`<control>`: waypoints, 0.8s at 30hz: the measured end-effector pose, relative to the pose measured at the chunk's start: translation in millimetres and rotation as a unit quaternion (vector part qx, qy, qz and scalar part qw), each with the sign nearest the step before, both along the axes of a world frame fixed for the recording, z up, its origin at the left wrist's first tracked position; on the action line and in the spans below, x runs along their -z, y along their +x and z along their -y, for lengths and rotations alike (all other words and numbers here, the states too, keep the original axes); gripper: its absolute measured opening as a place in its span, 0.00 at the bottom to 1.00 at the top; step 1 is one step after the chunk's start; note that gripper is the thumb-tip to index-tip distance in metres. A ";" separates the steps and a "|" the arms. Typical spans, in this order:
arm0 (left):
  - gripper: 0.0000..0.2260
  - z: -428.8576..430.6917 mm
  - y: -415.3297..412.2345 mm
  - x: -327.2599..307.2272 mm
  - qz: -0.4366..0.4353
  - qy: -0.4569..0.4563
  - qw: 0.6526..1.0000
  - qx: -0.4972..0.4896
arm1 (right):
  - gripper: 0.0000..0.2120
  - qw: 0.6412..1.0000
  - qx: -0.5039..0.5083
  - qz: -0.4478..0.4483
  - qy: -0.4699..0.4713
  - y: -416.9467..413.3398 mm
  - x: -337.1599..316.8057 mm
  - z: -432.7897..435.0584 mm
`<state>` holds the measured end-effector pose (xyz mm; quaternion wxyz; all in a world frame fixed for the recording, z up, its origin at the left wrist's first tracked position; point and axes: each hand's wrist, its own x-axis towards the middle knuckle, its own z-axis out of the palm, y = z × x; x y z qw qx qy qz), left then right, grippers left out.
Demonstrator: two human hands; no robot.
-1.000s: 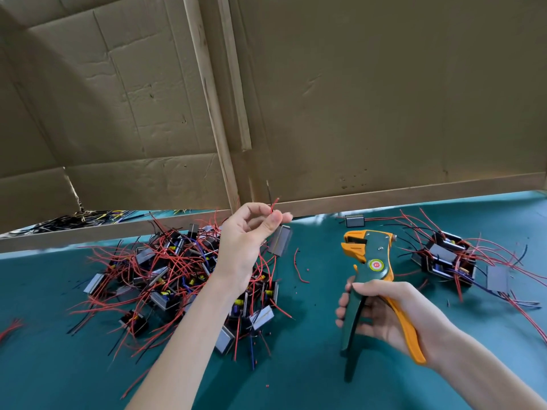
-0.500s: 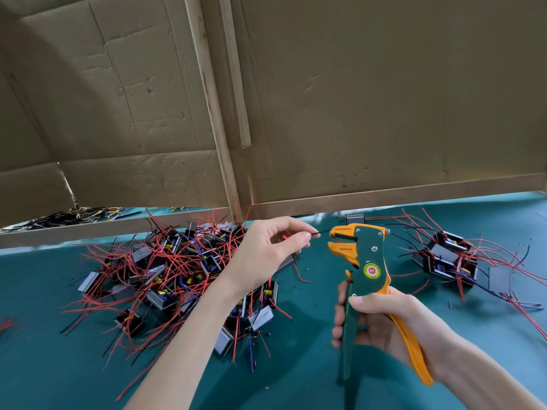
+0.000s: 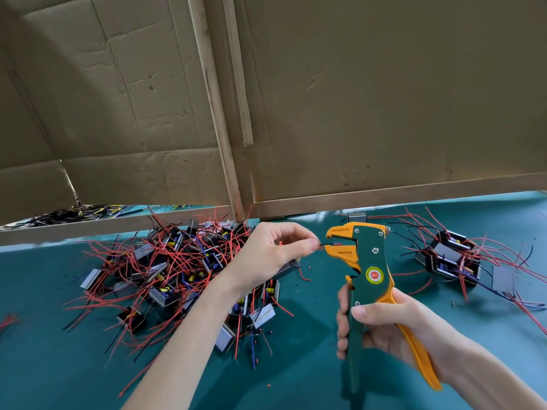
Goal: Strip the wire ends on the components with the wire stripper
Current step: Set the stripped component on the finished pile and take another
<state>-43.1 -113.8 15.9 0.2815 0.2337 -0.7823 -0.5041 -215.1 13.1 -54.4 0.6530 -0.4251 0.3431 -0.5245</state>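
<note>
Now: wire tip at the stripper mouth

Head view. Left hand (image 3: 275, 255) pinches a black wire (image 3: 327, 244) between thumb and forefinger, its tip just inside the open orange mouth of the stripper (image 3: 370, 261). Right hand (image 3: 387, 327) is wrapped round both handles. The wire's component (image 3: 288, 269) hangs under my left palm, with the pile (image 3: 177, 270) behind it. Risk: if the tip sits shallow or skewed, the squeeze may nick strands or slip off the insulation.

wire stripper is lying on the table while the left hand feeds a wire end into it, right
No: the head view shows the right hand holding the wire stripper up off the table. The left hand does feed a wire end into it.
</note>
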 end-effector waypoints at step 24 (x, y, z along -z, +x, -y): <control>0.06 14.7 -21.9 62.6 0.082 -0.061 0.991 -0.089 | 0.04 0.977 0.204 0.027 0.063 -1.6 4.0 8.7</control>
